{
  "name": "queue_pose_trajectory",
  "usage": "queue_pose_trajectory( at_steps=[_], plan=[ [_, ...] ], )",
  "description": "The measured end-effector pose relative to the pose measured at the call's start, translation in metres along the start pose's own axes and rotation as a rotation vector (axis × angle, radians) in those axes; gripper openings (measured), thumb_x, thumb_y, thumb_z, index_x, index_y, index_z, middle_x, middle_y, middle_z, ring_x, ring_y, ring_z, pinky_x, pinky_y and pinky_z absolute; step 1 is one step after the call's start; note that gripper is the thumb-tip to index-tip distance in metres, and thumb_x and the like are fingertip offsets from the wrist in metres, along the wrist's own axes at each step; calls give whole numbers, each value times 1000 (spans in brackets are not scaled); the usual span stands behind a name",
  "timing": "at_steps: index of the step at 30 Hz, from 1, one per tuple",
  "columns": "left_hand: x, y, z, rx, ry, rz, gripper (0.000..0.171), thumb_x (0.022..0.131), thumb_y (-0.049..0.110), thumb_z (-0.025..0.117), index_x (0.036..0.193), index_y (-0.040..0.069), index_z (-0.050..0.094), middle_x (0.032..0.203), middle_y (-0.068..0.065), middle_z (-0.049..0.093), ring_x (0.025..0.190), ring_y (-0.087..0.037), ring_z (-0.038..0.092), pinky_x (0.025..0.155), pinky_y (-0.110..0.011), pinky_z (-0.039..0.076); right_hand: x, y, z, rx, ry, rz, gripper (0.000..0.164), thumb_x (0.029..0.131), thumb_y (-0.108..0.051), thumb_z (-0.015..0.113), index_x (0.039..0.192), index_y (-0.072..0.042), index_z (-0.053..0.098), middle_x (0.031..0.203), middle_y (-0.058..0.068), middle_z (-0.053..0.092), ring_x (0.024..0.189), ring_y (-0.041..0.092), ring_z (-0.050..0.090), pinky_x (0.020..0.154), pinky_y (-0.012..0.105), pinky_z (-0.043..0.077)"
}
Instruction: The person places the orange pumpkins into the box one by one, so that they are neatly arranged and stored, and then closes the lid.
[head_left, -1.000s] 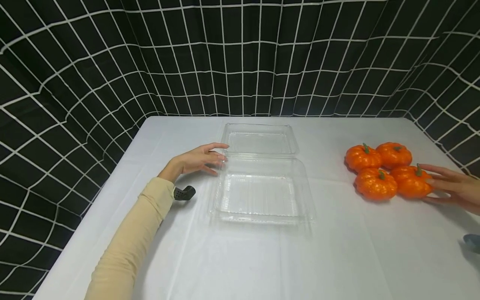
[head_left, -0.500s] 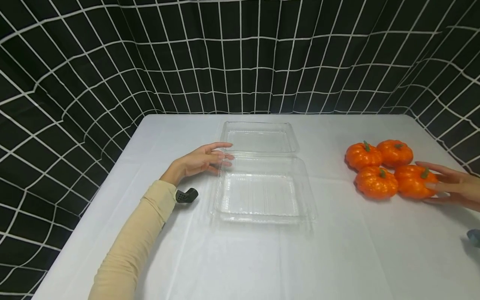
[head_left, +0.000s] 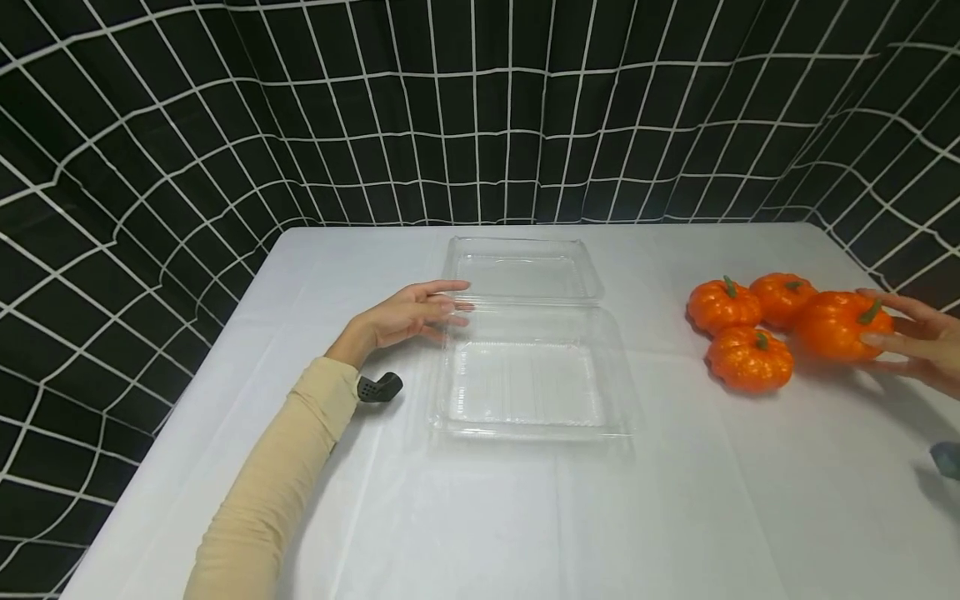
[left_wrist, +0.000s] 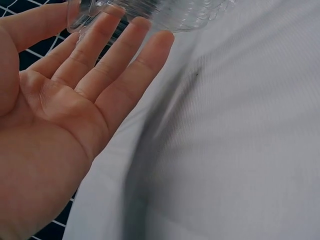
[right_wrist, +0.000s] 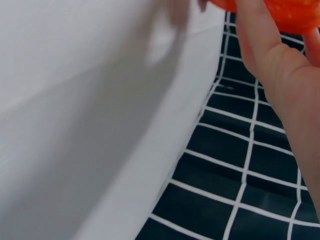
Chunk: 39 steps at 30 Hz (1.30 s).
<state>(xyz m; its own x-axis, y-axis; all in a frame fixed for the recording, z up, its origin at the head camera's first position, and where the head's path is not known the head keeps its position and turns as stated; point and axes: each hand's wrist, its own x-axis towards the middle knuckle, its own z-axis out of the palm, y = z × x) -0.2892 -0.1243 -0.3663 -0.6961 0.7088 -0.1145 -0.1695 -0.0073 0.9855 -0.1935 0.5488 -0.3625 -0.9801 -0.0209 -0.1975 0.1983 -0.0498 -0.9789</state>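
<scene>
Above the right side of the table, my right hand (head_left: 918, 337) grips an orange toy pumpkin (head_left: 836, 327) with a green stem, raised off the cloth. Only the pumpkin's underside (right_wrist: 295, 14) shows in the right wrist view, at the top. Three similar pumpkins (head_left: 750, 360) sit close together to its left. My left hand (head_left: 408, 315) touches the left edge of a clear plastic clamshell container (head_left: 532, 429), near the fold between its tray and lid (head_left: 525, 271). In the left wrist view its fingers (left_wrist: 107, 60) are nearly straight against the container's rim.
A white cloth (head_left: 480, 517) covers the table. Black curtains (head_left: 495, 108) with a white grid rise behind it and along both sides. A black device (head_left: 380, 387) is at my left wrist, and a blue-grey one (head_left: 947, 458) shows at the right edge.
My right hand has lifted the front right pumpkin off the table, up and away from the others. My left hand has edged slightly right, over the container's rim.
</scene>
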Motion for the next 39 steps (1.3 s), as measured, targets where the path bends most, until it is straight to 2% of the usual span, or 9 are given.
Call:
queue_pose_trajectory(
  at_steps=[4, 8, 14, 22, 24, 29, 32, 36, 39],
  plan=[
    [4, 0, 3, 18, -4, 6, 53, 98, 0, 45, 148, -1, 25, 140, -22, 44, 122, -35, 49, 92, -50, 46, 18, 6, -19, 90, 18, -125, 66, 90, 15, 51, 138, -31, 50, 120, -17, 51, 91, 3, 58, 53, 41, 56],
    [8, -1, 7, 16, -8, 13, 54, 98, 0, 45, 148, 0, 25, 139, -23, 45, 121, -34, 50, 91, -49, 46, 13, -15, 14, 62, 20, -154, 68, 90, 14, 51, 143, -28, 42, 122, -12, 42, 86, 5, 59, 57, 38, 57],
    [13, -6, 11, -24, -10, 19, 55, 98, 0, 45, 148, 0, 24, 139, -23, 45, 119, -33, 52, 89, -48, 48, 0, -49, 79, -107, 36, -164, 70, 90, 8, 56, 146, -28, 33, 120, -11, 34, 85, 0, 57, 59, 25, 56],
    [16, -10, 16, -55, 23, 29, 53, 98, -2, 45, 147, 0, 28, 136, -22, 48, 116, -30, 55, 86, -46, 50, 9, -67, 117, -543, 0, -184, 71, 96, -7, 55, 152, -33, 20, 121, -13, 36, 95, -3, 49, 70, 14, 51],
    [17, -11, 17, -47, 21, 33, 52, 98, -1, 46, 147, -1, 29, 136, -22, 49, 116, -30, 55, 86, -46, 50, 11, -70, 126, -582, -12, -178, 71, 96, -8, 55, 152, -33, 19, 122, -14, 36, 98, -3, 48, 71, 13, 50],
    [19, -11, 21, -45, 10, 37, 52, 98, 1, 47, 146, -1, 29, 135, -20, 50, 117, -30, 54, 88, -46, 49, 15, -76, 150, -648, -48, -175, 69, 96, -14, 57, 151, -34, 21, 130, -4, 36, 105, 3, 44, 72, 14, 50],
    [19, -11, 21, -49, 22, 39, 52, 97, 0, 48, 146, -1, 30, 133, -20, 51, 115, -30, 55, 87, -46, 50, 19, -80, 170, -748, -73, -180, 71, 94, -22, 62, 151, -35, 23, 138, 5, 33, 116, 17, 42, 73, 15, 48],
    [20, -12, 21, -44, 35, 41, 52, 97, 1, 49, 146, -1, 32, 132, -20, 52, 114, -29, 56, 85, -44, 51, 22, -83, 203, -802, -122, -167, 74, 90, -30, 67, 151, -35, 24, 144, 13, 31, 124, 35, 38, 83, 31, 51],
    [20, -12, 21, -37, 36, 46, 51, 98, 2, 48, 146, -1, 32, 132, -20, 52, 114, -29, 56, 85, -43, 51, 23, -82, 226, -785, -154, -185, 75, 88, -29, 69, 150, -32, 27, 145, 11, 33, 124, 34, 41, 88, 42, 48]
  ],
)
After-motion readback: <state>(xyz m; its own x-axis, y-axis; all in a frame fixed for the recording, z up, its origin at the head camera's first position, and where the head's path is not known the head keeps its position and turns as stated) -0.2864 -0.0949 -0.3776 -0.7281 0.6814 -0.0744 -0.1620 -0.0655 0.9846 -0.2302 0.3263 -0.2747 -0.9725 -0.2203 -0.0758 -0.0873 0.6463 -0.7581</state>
